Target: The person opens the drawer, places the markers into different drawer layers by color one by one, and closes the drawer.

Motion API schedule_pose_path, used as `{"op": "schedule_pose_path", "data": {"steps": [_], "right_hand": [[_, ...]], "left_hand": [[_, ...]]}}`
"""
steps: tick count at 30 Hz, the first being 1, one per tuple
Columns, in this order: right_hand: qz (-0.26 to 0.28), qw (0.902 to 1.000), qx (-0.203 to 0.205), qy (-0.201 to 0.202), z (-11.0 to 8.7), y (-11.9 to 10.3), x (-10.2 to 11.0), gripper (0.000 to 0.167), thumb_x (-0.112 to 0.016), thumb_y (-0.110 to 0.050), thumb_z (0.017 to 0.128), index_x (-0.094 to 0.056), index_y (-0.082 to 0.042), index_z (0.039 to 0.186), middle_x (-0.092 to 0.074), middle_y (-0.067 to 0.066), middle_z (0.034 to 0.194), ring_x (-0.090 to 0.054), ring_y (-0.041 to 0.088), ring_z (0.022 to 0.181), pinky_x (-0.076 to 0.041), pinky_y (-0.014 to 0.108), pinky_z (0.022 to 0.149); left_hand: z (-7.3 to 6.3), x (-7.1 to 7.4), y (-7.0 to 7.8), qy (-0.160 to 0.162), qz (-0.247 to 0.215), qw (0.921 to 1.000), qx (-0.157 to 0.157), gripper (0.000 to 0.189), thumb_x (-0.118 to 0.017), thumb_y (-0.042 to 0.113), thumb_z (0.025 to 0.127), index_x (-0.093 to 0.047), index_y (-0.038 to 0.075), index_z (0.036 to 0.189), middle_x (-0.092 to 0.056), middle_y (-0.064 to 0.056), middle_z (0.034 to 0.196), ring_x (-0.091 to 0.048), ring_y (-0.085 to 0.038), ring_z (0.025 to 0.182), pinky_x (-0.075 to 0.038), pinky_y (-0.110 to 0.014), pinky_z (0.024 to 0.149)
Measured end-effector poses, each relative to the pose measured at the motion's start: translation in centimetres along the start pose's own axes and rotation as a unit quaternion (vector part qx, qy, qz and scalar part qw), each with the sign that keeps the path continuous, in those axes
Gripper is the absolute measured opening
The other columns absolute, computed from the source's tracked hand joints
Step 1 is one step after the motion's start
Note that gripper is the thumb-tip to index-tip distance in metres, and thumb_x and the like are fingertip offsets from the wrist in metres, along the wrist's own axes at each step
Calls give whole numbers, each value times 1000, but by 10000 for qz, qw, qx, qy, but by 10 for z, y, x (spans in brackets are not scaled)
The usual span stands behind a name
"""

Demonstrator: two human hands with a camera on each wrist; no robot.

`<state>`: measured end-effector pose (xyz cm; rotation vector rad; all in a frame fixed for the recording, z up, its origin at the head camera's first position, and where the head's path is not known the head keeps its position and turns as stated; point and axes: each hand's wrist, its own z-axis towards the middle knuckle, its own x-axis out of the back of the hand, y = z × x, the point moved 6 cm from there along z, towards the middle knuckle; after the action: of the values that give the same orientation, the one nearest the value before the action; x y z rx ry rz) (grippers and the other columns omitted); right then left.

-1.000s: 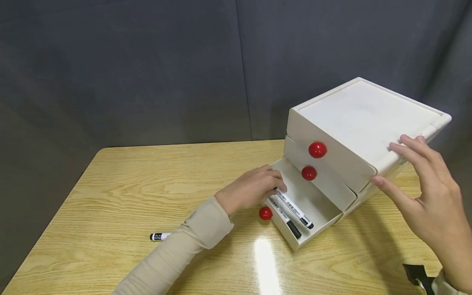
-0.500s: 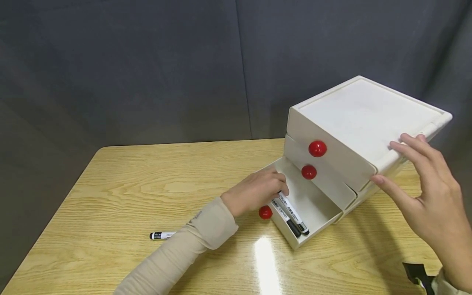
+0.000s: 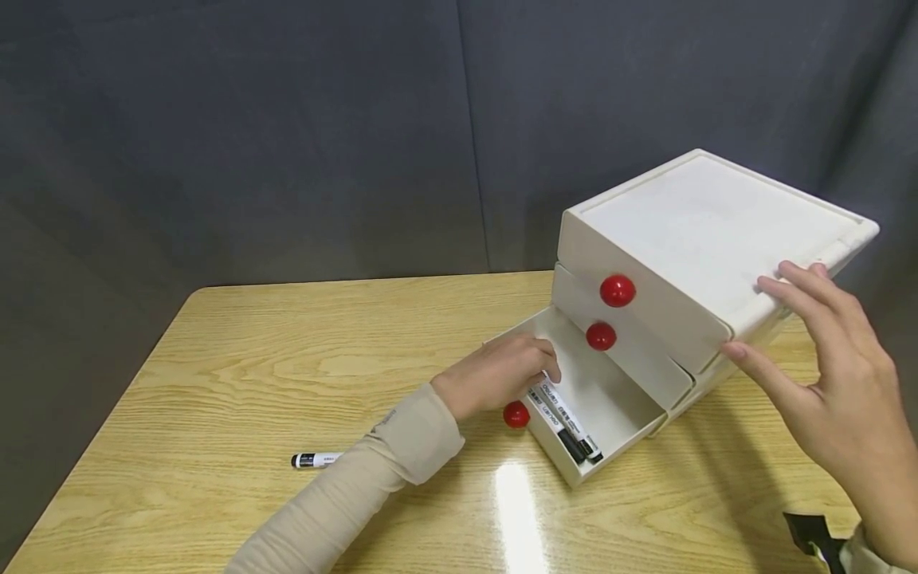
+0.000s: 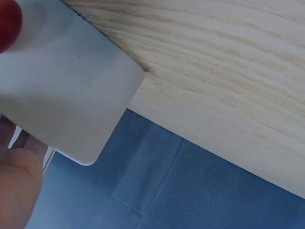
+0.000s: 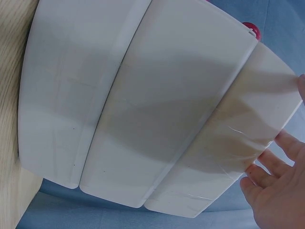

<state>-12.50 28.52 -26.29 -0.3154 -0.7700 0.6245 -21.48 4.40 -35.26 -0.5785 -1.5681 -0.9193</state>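
My left hand (image 3: 502,371) reaches into the pulled-out bottom drawer (image 3: 624,406) of a white three-drawer desktop organizer (image 3: 717,223). Its curled fingers are on the near end of a whiteboard marker (image 3: 562,410), which lies on the drawer floor close beside a second marker (image 3: 545,409); the gripped end is hidden. In the left wrist view, part of that hand (image 4: 19,186) shows behind the drawer's front panel (image 4: 76,90). My right hand (image 3: 839,375) rests spread fingertips on the organizer's top edge. In the right wrist view, those fingers (image 5: 271,164) touch the side wall's upper rim.
Another marker (image 3: 315,460) lies on the wooden table (image 3: 287,359), partly behind the left sleeve. Red knobs (image 3: 617,291) stick out from the drawer fronts; the upper two drawers are closed. A black strap (image 3: 814,534) hangs by the right wrist. Dark curtain (image 3: 323,143) stands behind the table.
My left hand has moved slightly right and down with the marker, whose far end has swung toward the drawer front, beside the second marker. The right hand holds still.
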Motion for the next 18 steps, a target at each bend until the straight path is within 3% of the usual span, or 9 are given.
{"op": "schedule_pose_path", "data": {"steps": [6, 12, 18], "right_hand": [[-20, 10000, -27, -19, -1, 1, 0, 65, -76, -48, 84, -62, -10, 134, -50, -2, 150, -31, 12, 149, -21, 19, 122], [-7, 10000, -69, -47, -1, 1, 0, 60, -79, -38, 83, -62, -11, 134, -48, -9, 150, -31, 11, 149, -20, 18, 122], [-89, 9999, -96, -85, -1, 1, -1, 62, -78, -40, 84, -61, -10, 135, -49, 4, 151, -29, 10, 149, -20, 21, 122]], "left_hand": [[-7, 1, -4, 64, -151, 9998, 96, 25, -65, 5, 95, -74, 13, 117, -72, 2, 116, -62, -10, 107, -50, -18, 99], [-23, 5, -10, 396, -279, 9987, 166, 25, -62, 8, 97, -72, 13, 119, -70, 2, 115, -62, -10, 106, -52, -20, 97], [-38, 9, -17, 652, -357, 9969, 258, 24, -61, 9, 98, -72, 12, 119, -69, 2, 113, -60, -9, 100, -54, -23, 92]]}}
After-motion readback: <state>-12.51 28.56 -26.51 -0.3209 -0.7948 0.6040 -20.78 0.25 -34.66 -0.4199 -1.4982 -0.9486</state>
